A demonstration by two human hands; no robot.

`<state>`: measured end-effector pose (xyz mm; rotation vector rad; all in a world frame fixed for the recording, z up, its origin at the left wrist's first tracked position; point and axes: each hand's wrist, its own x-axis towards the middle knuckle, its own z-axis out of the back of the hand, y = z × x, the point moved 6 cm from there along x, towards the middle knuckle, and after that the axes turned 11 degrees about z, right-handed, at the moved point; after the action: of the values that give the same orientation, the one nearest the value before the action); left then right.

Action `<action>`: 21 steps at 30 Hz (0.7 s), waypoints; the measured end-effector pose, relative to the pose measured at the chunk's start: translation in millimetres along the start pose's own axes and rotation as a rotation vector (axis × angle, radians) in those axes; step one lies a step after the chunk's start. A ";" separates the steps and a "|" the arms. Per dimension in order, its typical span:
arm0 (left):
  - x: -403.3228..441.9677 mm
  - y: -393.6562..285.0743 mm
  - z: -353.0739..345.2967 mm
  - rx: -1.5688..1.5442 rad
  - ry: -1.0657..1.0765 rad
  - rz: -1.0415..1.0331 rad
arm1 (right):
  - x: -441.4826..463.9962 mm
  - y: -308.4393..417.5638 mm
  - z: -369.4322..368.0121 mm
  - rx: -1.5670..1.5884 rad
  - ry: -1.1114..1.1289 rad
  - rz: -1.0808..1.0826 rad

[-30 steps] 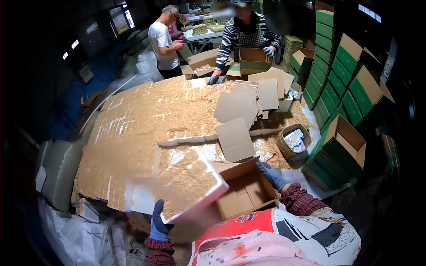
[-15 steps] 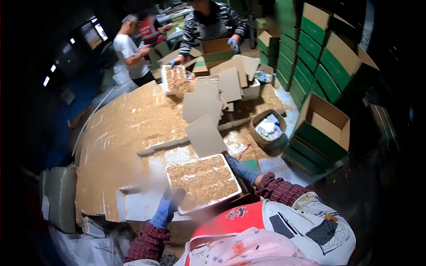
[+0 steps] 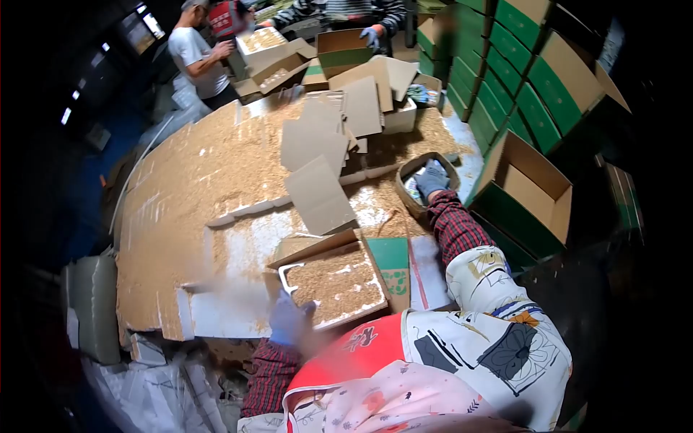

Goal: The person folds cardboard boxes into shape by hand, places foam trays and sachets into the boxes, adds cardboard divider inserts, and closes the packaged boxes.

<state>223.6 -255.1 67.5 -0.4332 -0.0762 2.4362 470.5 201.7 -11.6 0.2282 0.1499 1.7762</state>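
Note:
A white foam tray [image 3: 333, 283] filled with brown shavings sits inside an open cardboard box [image 3: 317, 252] near the table's front edge. At the box's near left corner is my left hand [image 3: 290, 319], gloved in blue-grey; blur hides how its fingers lie. My right hand [image 3: 432, 179], also gloved, reaches into a round basket [image 3: 406, 204] at the right, on top of small printed packets [image 3: 413, 186]. Its fingertips are hidden among the packets. A green printed flap [image 3: 390, 263] lies open beside the box.
Trays of shavings [image 3: 173, 216] cover the table's left. Loose cardboard sheets [image 3: 317, 195] lie mid-table. Green boxes [image 3: 530, 108] are stacked at right, with an open one [image 3: 530, 184] nearer. A person in white [image 3: 198, 58] and a co-worker in striped sleeves [image 3: 361, 9] stand behind.
The foam tray has gone down into the cardboard box. My right hand has left the tray and moved into the basket. Across the table, the co-worker's tray has moved up and left.

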 end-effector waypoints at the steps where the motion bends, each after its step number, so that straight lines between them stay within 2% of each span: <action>1: 1.6 0.7 -9.5 0.106 -0.101 -0.042 | 9.2 -12.7 -11.7 0.028 0.148 -0.089; 2: 0.7 -7.0 -14.2 0.255 -0.029 -0.054 | 9.0 -16.0 -11.2 0.002 0.187 -0.093; 3: 11.1 -2.5 -32.8 0.270 -0.006 0.092 | 11.1 -20.6 -13.7 -0.080 0.058 -0.064; 4: 26.9 7.7 -70.2 0.324 0.022 0.098 | 14.6 -23.9 -13.1 -0.032 0.034 -0.017; 5: 40.7 15.4 -95.5 0.375 0.044 0.102 | 16.5 -27.6 -21.6 -0.010 -0.100 0.092; 8: 40.6 -9.7 -61.0 0.344 0.262 -0.026 | -0.4 -21.4 -2.2 0.131 -0.082 0.144; 9: 37.1 -19.7 -39.0 0.313 0.273 -0.164 | 1.8 -29.8 -13.8 0.170 -0.084 0.169; 11: 42.7 -42.1 23.9 -0.039 0.164 -0.269 | -12.3 -29.1 -19.9 0.074 -0.181 0.178; 12: 63.8 -46.5 45.3 -0.154 0.128 -0.242 | -27.1 -16.4 -0.2 0.037 -0.015 0.108; 13: 86.3 -49.3 67.0 -0.273 0.095 -0.217 | -38.7 -6.2 15.9 0.005 -0.114 0.121; 15: 172.1 -45.8 60.9 -0.476 -0.024 -0.233 | -57.3 9.1 32.3 -0.010 -0.342 0.236; 16: 217.8 -44.0 36.4 -0.597 0.038 -0.291 | -77.2 26.1 52.1 0.034 -0.452 0.292; 17: 256.7 -44.8 17.1 -0.714 0.102 -0.349 | -100.3 45.0 73.9 0.209 -0.531 0.361; 18: 269.8 -49.0 4.1 -0.702 0.339 -0.230 | -126.3 67.7 94.8 0.310 -0.503 0.425; 19: 275.4 -47.9 -12.0 -0.569 0.478 -0.084 | -158.9 93.8 121.2 0.445 -0.539 0.530; 20: 290.0 -47.5 -30.8 -0.510 0.526 -0.049 | -191.7 118.5 143.3 0.459 -0.576 0.684; 21: 307.4 -46.0 -58.9 -0.449 0.576 -0.014 | -220.1 138.6 158.1 0.512 -0.474 0.836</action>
<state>45.5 -32.3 -69.4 -1.3064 -0.3759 2.1772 421.0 -46.6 157.2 1.2112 0.1786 2.4138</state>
